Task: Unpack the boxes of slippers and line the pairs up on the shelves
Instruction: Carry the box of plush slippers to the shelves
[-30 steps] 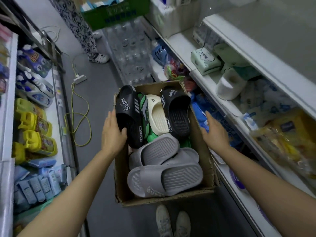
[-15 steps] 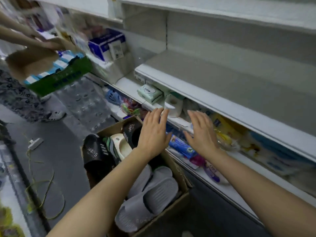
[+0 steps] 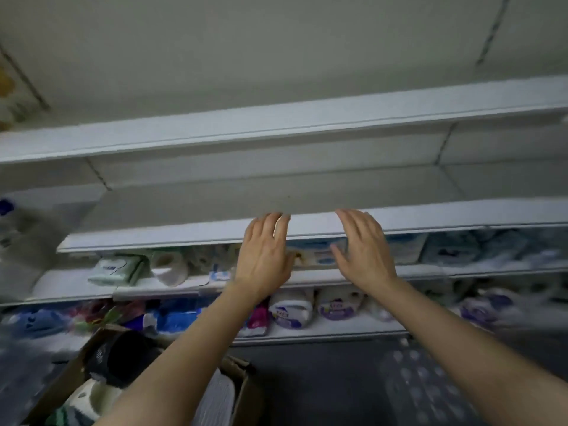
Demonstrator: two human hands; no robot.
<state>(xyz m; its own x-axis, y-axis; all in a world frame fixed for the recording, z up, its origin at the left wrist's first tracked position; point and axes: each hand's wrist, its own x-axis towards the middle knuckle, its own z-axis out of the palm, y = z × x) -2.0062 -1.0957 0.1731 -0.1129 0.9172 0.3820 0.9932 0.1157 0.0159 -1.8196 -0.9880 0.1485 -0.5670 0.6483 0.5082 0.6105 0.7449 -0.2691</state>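
My left hand (image 3: 264, 256) and my right hand (image 3: 362, 253) are both raised, fingers spread, at the front edge of a bare white shelf (image 3: 184, 235). Neither hand holds anything. The cardboard box (image 3: 70, 376) sits at the lower left, partly behind my left forearm. Inside it I make out a black slipper (image 3: 120, 358), a cream slipper (image 3: 89, 395) and a grey slipper (image 3: 215, 401). Another bare shelf (image 3: 276, 124) runs above.
Below the bare shelf, a shelf carries a green wipes pack (image 3: 116, 270) and a paper roll (image 3: 169, 269). The lowest shelf holds packaged toilet-paper rolls (image 3: 290, 309) and blue packs (image 3: 178, 318). Dark floor lies beneath on the right.
My view has swung from down the aisle up to the shelves. Both hands left the box sides and rose, empty, to the bare shelf's front edge.
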